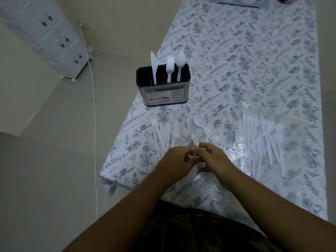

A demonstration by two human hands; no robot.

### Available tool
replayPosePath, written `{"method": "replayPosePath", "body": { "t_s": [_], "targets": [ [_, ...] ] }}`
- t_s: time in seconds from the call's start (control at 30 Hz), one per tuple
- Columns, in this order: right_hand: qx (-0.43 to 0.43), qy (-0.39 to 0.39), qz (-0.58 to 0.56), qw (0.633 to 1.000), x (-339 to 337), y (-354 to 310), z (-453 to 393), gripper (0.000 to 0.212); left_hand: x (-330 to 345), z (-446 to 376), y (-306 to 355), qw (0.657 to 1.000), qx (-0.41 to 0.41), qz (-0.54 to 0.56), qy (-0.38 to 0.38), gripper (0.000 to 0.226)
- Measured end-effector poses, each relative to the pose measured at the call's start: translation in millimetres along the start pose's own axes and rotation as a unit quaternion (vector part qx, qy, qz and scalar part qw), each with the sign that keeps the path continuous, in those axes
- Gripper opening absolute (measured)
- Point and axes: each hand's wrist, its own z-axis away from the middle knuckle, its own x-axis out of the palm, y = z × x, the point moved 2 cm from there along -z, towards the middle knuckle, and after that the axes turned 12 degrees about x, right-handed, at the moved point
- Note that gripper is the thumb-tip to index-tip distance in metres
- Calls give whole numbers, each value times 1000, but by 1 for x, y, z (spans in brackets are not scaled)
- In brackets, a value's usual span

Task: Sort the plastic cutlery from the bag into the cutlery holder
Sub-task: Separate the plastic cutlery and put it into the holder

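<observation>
A floral tablecloth (254, 60) covers the table beside a tiled floor (54, 142) and a white drawer cabinet (51, 33). Beyond the fingers stands the cutlery holder (163, 88) with a knife (153, 67), fork (170, 69) and spoon (180, 64). Right of them lies the clear bag (269, 140). The left hand (174, 164) and right hand (214, 160) meet, fingers curled around loose cutlery (195, 135).

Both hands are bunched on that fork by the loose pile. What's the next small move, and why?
Probably lift the fork pinched between the left hand and right hand and carry it to the cutlery holder. One fork already stands there between a knife and a spoon, so that slot likely suits it.
</observation>
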Motion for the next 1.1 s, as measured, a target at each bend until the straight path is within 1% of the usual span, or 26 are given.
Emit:
{"method": "replayPosePath", "body": {
  "t_s": [0.07, 0.1, 0.13, 0.2, 0.27, 0.3, 0.33, 0.4, 0.43, 0.5, 0.63, 0.77, 0.83, 0.9, 1.0, 1.1],
  "targets": [
    [-6, 15, -4, 1000, 0, 1, -2, 29, -1, 2, 2, 999, 33, -14, -7, 22],
    [-6, 33, -3, 999, -2, 3, -3, 29, -2, 3, 0, 999, 26, -27, 7, 20],
    [-8, 52, 0, 999, -5, 5, -6, 29, -3, 4, -4, 998, 6, -46, 31, 18],
    [-18, 80, 3, 997, -9, 9, -10, 26, -8, 7, -16, 991, -61, -79, 87, 11],
    [-46, 110, 32, 992, -10, 8, -10, 21, -14, 10, -29, 980, -121, -79, 135, 3],
    [-63, 135, 64, 987, -12, 7, -9, 27, -18, 11, -34, 976, -140, -83, 146, 6],
    [-81, 161, 95, 979, -13, 5, -10, 38, -20, 12, -38, 973, -153, -92, 147, 11],
    [-105, 189, 127, 968, -15, 2, -9, 52, -23, 12, -47, 969, -171, -107, 141, 17],
    [-107, 187, 128, 968, -15, 1, -8, 56, -25, 13, -50, 968, -178, -109, 140, 18],
    [-110, 178, 126, 970, -15, 1, -8, 55, -26, 15, -55, 967, -185, -104, 139, 17],
    [-115, 171, 136, 969, -13, 5, -8, 47, -34, 19, -57, 964, -190, -81, 164, 14],
    [-125, 162, 147, 968, -8, 2, -6, 38, -44, 23, -58, 962, -185, -86, 179, 16],
    [-124, 150, 151, 969, -4, 1, -4, 34, -45, 23, -58, 965, -181, -81, 172, 11],
    [-112, 118, 142, 976, 1, 1, -2, 30, -43, 22, -56, 970, -172, -82, 152, 2],
    [-108, 89, 158, 977, 8, 2, -1, 25, -34, 25, -54, 971, -186, -99, 113, 15],
    [-108, 80, 161, 978, 9, 3, 0, 23, -30, 26, -53, 967, -199, -129, 94, 21]
  ]
}}
